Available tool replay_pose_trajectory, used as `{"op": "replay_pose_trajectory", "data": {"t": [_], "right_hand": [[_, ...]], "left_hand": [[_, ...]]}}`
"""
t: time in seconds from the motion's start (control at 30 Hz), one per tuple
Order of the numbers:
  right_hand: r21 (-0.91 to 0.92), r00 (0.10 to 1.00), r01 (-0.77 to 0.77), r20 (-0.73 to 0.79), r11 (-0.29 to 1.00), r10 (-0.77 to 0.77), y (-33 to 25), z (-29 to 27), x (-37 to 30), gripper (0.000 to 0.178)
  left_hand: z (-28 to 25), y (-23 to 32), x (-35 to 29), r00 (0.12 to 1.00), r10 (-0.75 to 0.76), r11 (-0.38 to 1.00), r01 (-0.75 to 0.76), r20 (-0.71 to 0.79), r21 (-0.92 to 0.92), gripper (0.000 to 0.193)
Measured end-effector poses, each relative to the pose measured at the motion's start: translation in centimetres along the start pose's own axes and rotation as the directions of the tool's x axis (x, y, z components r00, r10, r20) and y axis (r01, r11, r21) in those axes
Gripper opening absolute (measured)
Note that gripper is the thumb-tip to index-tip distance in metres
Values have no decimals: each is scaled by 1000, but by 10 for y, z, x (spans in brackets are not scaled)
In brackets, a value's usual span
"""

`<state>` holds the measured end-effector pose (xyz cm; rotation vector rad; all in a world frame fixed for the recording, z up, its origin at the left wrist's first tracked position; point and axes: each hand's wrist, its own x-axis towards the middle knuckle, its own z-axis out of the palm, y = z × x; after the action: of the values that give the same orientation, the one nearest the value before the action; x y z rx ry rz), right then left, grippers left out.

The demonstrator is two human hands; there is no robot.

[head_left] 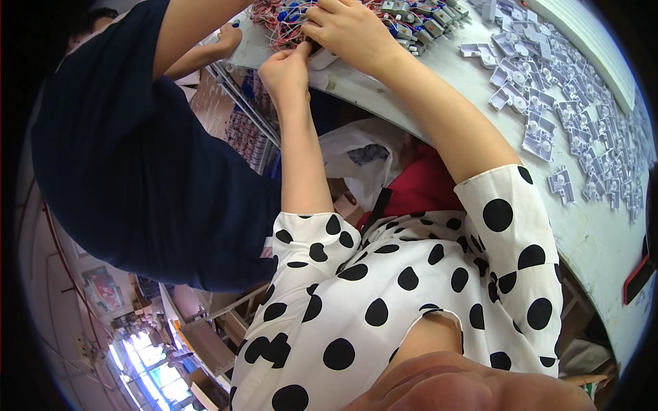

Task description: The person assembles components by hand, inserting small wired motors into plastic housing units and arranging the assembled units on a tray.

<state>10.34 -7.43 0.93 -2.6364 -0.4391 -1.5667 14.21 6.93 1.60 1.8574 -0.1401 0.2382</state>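
Note:
My left hand is at the table's near edge with its fingers curled and thumb against the forefinger. My right hand is just beside it, to the right, fingers bent in toward the left fingertips. Whatever lies between the fingers is too small and covered to make out. A white plastic piece shows just under the hands at the table edge. Behind them spreads a tangle of red and white wires with blue bits among it. A heap of small grey wired parts adjoins my right hand.
Many pale plastic housings are strewn over the white table on the right. A long white panel borders them. A co-worker in dark blue is close on my left. A white plastic bag hangs below the table edge.

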Motion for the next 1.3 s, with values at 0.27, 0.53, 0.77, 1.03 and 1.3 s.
{"op": "replay_pose_trajectory", "data": {"t": [0.27,0.53,0.77,1.03,1.3], "right_hand": [[-12,999,-35,-26,999,35,6,-2,-2,13],[13,999,-35,-3,999,35,8,-6,-5,12],[180,996,-87,13,980,86,7,-36,-6,13],[337,913,-347,-93,875,398,27,-85,5,16],[348,945,-327,114,879,307,12,-74,-9,18]], "left_hand": [[-13,7,44,964,-95,994,79,249,75,25],[-35,12,30,861,-229,971,234,454,45,20],[-55,20,6,869,-151,965,234,471,-122,15],[-58,28,-11,899,66,902,132,434,-412,9],[-73,20,-18,806,78,895,203,587,-398,10]]}}
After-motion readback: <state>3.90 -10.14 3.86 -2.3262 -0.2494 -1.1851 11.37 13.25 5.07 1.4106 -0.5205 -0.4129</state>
